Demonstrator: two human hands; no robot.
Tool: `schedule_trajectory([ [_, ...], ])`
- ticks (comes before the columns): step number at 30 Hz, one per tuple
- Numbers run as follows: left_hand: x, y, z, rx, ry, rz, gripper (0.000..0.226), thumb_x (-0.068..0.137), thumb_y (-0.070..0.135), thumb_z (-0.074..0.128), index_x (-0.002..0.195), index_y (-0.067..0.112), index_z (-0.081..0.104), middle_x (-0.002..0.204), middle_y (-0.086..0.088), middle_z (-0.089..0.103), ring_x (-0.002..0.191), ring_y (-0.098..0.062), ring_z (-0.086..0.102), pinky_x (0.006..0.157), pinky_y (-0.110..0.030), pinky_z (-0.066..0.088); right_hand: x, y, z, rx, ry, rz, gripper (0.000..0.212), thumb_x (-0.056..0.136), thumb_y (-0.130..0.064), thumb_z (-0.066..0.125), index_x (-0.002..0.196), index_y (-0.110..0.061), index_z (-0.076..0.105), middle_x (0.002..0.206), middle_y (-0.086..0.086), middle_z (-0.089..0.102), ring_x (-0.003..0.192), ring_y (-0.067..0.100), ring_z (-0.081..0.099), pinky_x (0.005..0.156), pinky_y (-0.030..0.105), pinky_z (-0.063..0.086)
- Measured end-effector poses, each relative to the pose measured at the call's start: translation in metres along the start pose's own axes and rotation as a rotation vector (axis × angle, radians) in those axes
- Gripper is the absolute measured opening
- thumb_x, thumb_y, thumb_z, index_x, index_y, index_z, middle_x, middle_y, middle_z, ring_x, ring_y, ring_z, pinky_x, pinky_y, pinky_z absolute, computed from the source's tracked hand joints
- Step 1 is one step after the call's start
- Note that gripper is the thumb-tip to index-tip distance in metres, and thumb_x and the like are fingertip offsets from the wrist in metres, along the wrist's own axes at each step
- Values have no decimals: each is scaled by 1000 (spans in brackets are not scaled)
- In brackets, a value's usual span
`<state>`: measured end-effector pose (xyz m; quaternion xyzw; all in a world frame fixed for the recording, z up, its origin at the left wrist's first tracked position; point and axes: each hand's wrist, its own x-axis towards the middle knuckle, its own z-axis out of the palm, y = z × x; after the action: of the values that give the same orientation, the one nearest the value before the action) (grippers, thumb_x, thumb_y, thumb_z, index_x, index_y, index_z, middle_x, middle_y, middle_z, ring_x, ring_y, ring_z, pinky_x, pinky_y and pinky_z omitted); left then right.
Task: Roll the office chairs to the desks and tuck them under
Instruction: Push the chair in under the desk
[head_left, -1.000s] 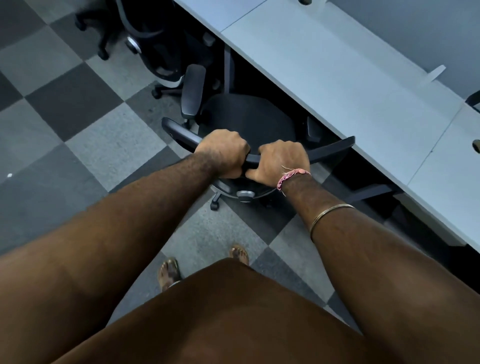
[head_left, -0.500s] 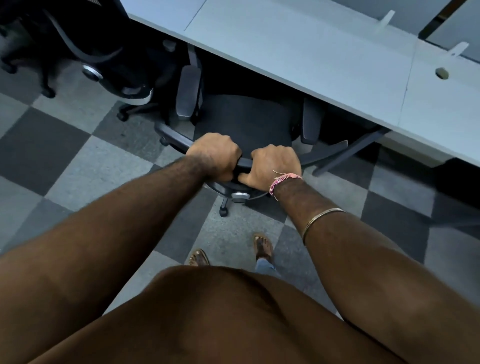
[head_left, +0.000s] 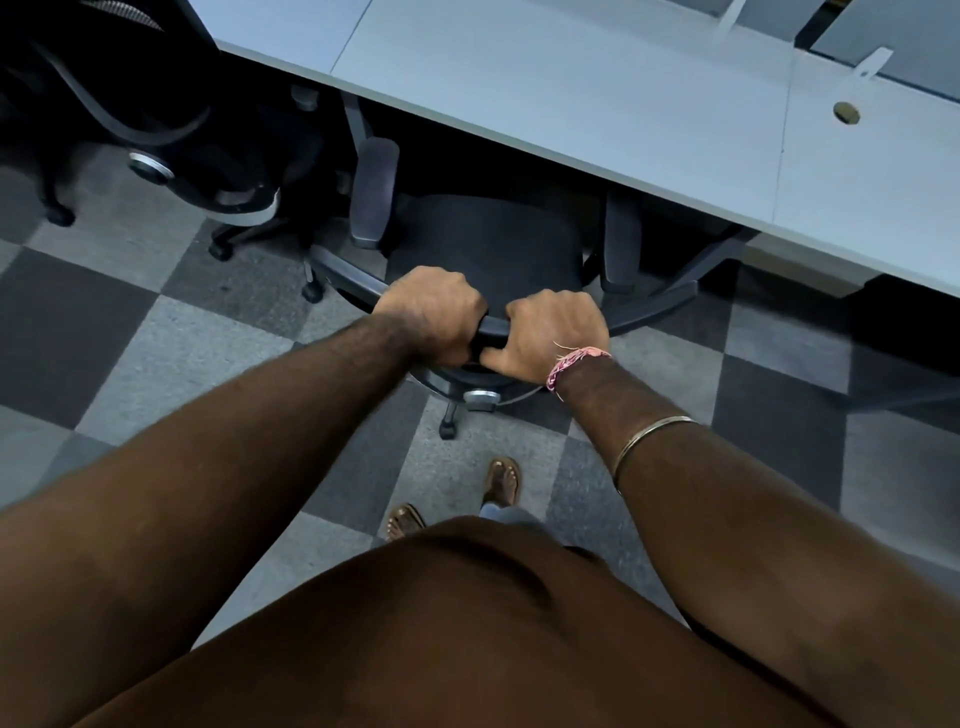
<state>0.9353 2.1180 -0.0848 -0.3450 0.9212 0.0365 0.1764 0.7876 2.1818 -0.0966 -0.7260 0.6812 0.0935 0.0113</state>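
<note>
A black office chair (head_left: 483, 244) stands in front of me with its seat partly under the front edge of the pale grey desk (head_left: 597, 98). Both armrests reach the desk edge; the right one lies in its shadow. My left hand (head_left: 434, 312) grips the top rail of the chair's backrest. My right hand (head_left: 553, 332) grips the same rail just to the right, close beside the left. One caster shows below the rail.
A second black mesh-backed chair (head_left: 156, 119) stands at the left, close to the desk and to my chair's left armrest. A desk leg (head_left: 691, 275) slants down at the right. The floor is grey checkered carpet (head_left: 171, 353). My sandalled feet stand behind the chair.
The chair has rolled further in under the desk edge and turned to face it squarely. Both hands keep the same grip on the backrest rail.
</note>
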Motion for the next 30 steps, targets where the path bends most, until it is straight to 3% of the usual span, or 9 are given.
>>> schedule_trajectory([
  [4, 15, -9, -5, 2, -3, -15, 25, 86, 49, 61, 78, 26, 56, 72, 5, 56, 65, -20, 58, 67, -39, 58, 17, 10, -1, 1, 20, -36, 50, 71, -77, 47, 69, -27, 52, 64, -2, 60, 57, 24, 49, 56, 31, 38],
  [8, 39, -17, -14, 6, 1, -24, 23, 89, 48, 60, 80, 26, 58, 71, 6, 54, 64, -18, 56, 63, -35, 51, 38, 26, -2, 16, 26, -40, 51, 72, -76, 47, 74, -27, 62, 67, -2, 62, 58, 24, 49, 56, 32, 40],
  [14, 94, -20, -31, -7, -7, -45, 21, 87, 47, 62, 78, 29, 57, 72, 7, 57, 64, -16, 55, 60, -34, 46, 75, 71, -2, 24, 25, -82, 52, 74, -75, 48, 81, -26, 66, 75, 0, 67, 70, 27, 64, 58, 32, 38],
  [22, 162, -21, -54, -8, 18, -54, 17, 86, 44, 62, 80, 28, 59, 71, 7, 58, 64, -17, 57, 61, -34, 53, 121, 130, -3, 21, 50, -95, 52, 75, -76, 47, 80, -26, 63, 77, 0, 68, 72, 27, 65, 59, 32, 38],
  [30, 193, -70, -59, 35, 11, -5, 19, 86, 45, 59, 75, 29, 55, 69, 10, 58, 60, -11, 53, 58, -30, 42, 163, 118, -5, 77, 91, -53, 51, 78, -73, 51, 87, -25, 66, 82, 0, 69, 76, 27, 66, 59, 33, 38],
])
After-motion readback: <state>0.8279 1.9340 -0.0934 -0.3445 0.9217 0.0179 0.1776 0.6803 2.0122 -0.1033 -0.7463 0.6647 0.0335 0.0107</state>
